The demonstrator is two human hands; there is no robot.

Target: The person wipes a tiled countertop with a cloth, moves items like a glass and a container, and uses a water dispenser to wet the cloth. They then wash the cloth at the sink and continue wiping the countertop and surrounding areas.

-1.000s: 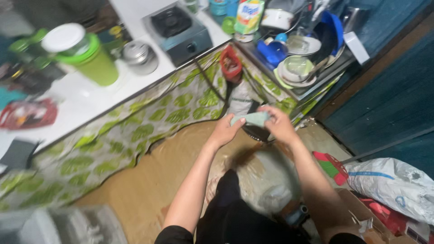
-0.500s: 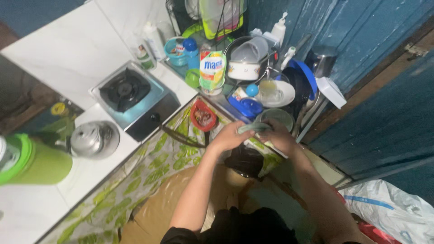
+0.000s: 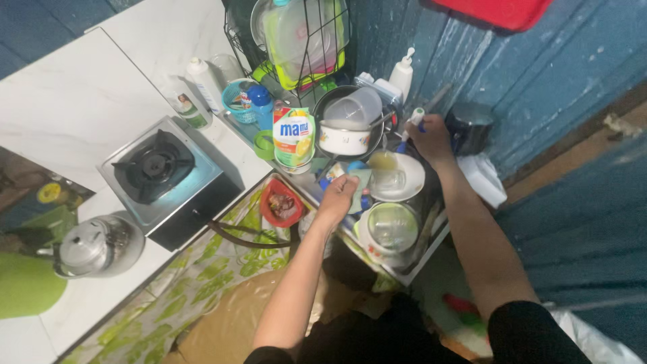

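My left hand [image 3: 337, 195] is closed on a pale green sponge [image 3: 359, 180], held just left of a white plate [image 3: 403, 178] with a clear glass on it. My right hand [image 3: 429, 138] reaches to the back of the sink area and grips a small tap handle [image 3: 414, 120] beside the blue wall. Below the plate sits a glass lid [image 3: 393, 228] on a white dish. A white pot [image 3: 344, 138] with a clear jug inside it stands just behind my left hand.
A detergent pouch [image 3: 294, 137] stands left of the pot. A single gas burner [image 3: 159, 170] and a steel kettle [image 3: 91, 247] sit on the white counter. A wire rack [image 3: 296, 40] holds plates and boards. A red strainer [image 3: 282, 202] hangs at the counter's edge.
The view has swung from the floor up to the sink. Both hands were together low over a dark pan; now my right hand has reached up to the tap and my left has risen with the sponge.
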